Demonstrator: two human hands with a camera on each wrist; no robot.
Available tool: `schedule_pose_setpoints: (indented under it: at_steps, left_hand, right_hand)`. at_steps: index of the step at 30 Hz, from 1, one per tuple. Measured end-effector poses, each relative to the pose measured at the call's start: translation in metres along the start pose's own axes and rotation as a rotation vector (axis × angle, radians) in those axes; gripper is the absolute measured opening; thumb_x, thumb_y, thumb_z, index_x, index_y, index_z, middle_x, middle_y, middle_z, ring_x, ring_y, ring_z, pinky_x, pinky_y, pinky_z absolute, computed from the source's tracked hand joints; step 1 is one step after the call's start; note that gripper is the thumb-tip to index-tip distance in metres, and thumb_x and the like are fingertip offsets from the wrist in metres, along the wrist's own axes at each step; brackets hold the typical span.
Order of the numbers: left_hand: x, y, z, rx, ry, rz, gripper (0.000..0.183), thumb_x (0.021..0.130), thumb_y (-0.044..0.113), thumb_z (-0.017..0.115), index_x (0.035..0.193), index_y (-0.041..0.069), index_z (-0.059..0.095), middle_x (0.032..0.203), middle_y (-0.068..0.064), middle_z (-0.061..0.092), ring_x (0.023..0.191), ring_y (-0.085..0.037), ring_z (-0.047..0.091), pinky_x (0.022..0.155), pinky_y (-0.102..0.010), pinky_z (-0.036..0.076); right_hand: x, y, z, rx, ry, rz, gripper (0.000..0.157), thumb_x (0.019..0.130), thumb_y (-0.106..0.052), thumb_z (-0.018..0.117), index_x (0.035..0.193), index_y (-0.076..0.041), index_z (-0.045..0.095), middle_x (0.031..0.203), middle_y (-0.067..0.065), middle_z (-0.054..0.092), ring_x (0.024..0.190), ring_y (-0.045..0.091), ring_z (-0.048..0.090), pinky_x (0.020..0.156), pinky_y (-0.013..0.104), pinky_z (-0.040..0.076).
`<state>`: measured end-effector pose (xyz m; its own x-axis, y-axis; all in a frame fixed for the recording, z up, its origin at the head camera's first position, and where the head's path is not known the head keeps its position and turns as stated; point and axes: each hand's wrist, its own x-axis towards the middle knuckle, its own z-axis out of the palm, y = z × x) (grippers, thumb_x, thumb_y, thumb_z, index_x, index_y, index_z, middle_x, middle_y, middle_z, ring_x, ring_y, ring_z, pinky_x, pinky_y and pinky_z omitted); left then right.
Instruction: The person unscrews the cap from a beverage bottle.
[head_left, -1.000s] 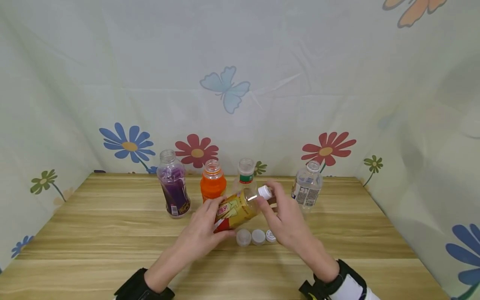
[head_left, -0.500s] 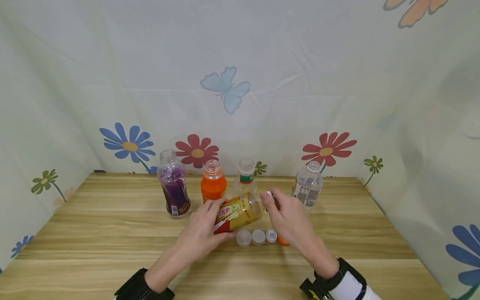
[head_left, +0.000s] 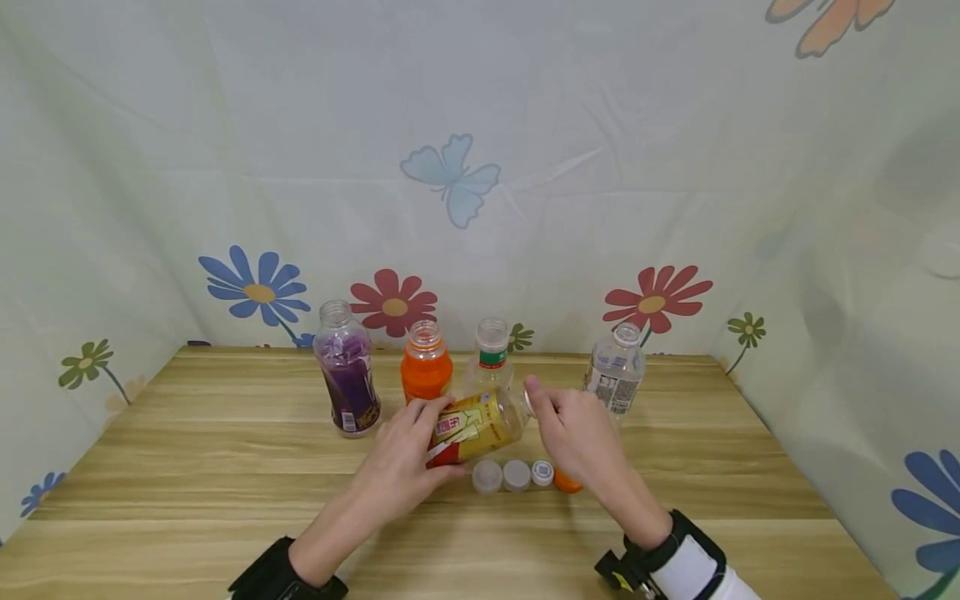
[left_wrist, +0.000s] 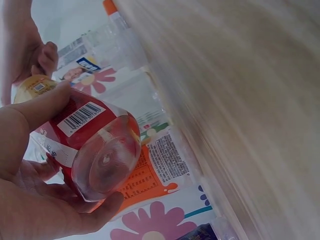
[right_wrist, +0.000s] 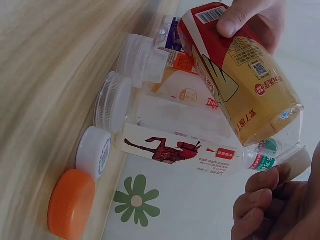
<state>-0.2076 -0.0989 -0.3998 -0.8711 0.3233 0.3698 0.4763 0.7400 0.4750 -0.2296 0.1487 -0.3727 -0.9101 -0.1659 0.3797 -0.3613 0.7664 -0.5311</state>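
Note:
A clear bottle [head_left: 476,425] with a yellow and red label lies tilted in my left hand [head_left: 408,450], its neck pointing right and its base toward the lower left. In the left wrist view, that hand's fingers wrap around the red part of the label, near the clear bottle base [left_wrist: 107,160]. At the neck, my right hand [head_left: 581,437] pinches the white cap [head_left: 529,405] with its thumb on top and fingers curled beneath. Most of the cap is hidden behind the thumb and fingers. Both hands are above the wooden table.
Several loose caps line up in front: two translucent caps [head_left: 487,477], a white cap [right_wrist: 93,150] and an orange cap [right_wrist: 71,202]. Behind stand uncapped bottles: purple [head_left: 348,375], orange [head_left: 426,371], green-banded clear [head_left: 492,358] and clear [head_left: 615,375]. A flowered cloth [head_left: 525,233] hangs behind the table.
My right hand has turned at the cap, its thumb swinging up over it. The bottle's neck has dipped slightly and the orange cap has come into view. My left hand keeps its grip.

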Motion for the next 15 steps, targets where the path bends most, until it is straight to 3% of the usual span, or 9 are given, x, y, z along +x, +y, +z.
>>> schedule_pose_setpoints:
  at_steps: [15]
  left_hand:
    - [0.0007, -0.0009, -0.0023, 0.033, -0.010, 0.012, 0.085, 0.073, 0.027, 0.096, 0.143, 0.005, 0.055, 0.128, -0.012, 0.061, 0.116, -0.033, 0.058, 0.096, -0.058, 0.047]
  right_hand:
    - [0.0030, 0.0025, 0.0016, -0.018, -0.002, 0.003, 0.068, 0.110, -0.053, 0.034, 0.053, -0.016, 0.039, 0.047, -0.010, 0.028, 0.042, 0.012, 0.029, 0.044, 0.026, 0.020]
